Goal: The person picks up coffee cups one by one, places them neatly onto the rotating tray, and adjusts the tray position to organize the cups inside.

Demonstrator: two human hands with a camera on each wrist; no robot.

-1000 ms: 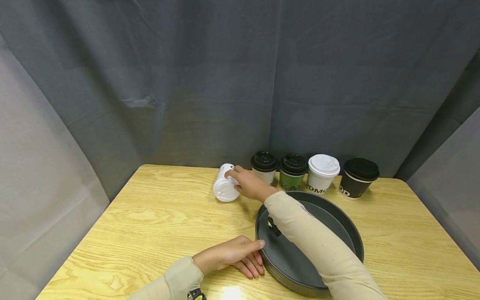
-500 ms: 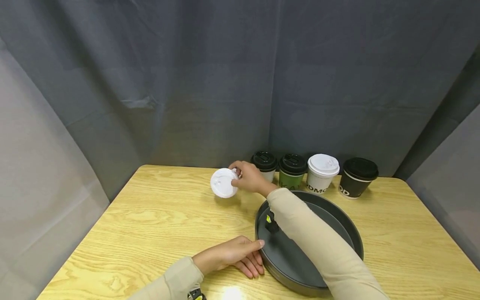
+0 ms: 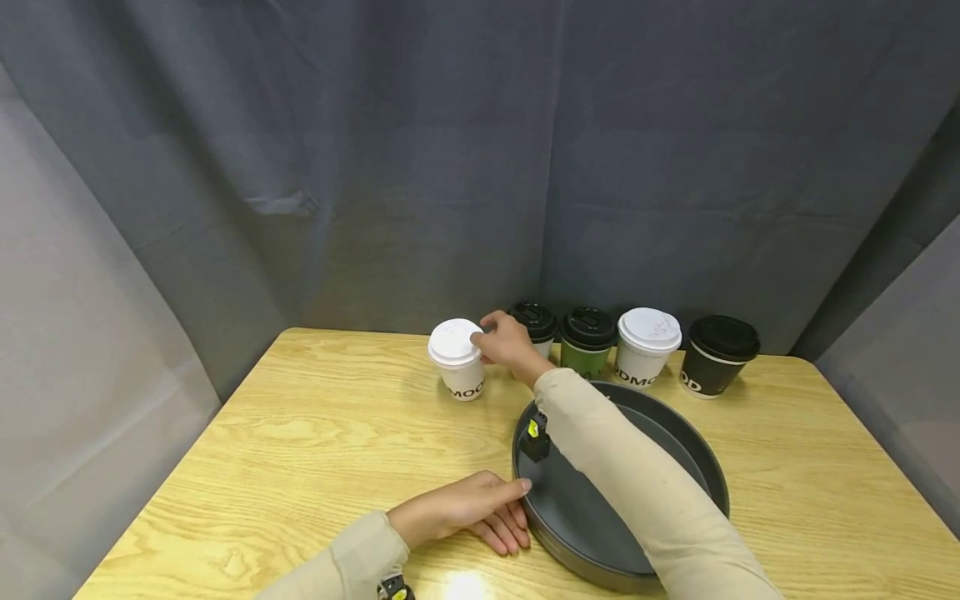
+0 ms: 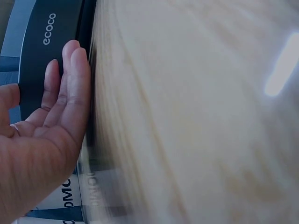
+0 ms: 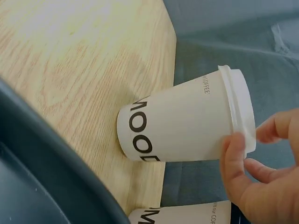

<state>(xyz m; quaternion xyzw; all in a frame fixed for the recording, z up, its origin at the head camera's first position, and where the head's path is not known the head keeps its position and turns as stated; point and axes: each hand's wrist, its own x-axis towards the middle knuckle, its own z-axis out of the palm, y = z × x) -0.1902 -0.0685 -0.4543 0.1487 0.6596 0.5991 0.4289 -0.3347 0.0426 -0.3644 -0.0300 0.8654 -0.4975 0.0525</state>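
Observation:
A white lidded paper cup (image 3: 460,373) stands upright near the table's back edge, its dark lettering facing front. My right hand (image 3: 510,343) has its thumb and fingers at the right side of the cup's white lid (image 5: 239,109), pinching its edge. In front, my left hand (image 3: 480,510) lies against the left side of a round dark grey tray (image 3: 716,475). The left thumb tip touches the rim, while the fingers (image 4: 77,88) run nearly straight along the outer wall. My right forearm passes over the tray and covers part of it.
To the right of the white cup stand a black-lidded white cup (image 3: 534,321), a green cup (image 3: 583,358), a larger white cup (image 3: 637,365) and a black cup (image 3: 705,375). A grey curtain (image 3: 420,167) hangs behind the wooden table (image 3: 315,442).
The white paper cup was lying with its lid toward me. My right hand has turned it upright onto its base. My left hand and the tray have stayed put.

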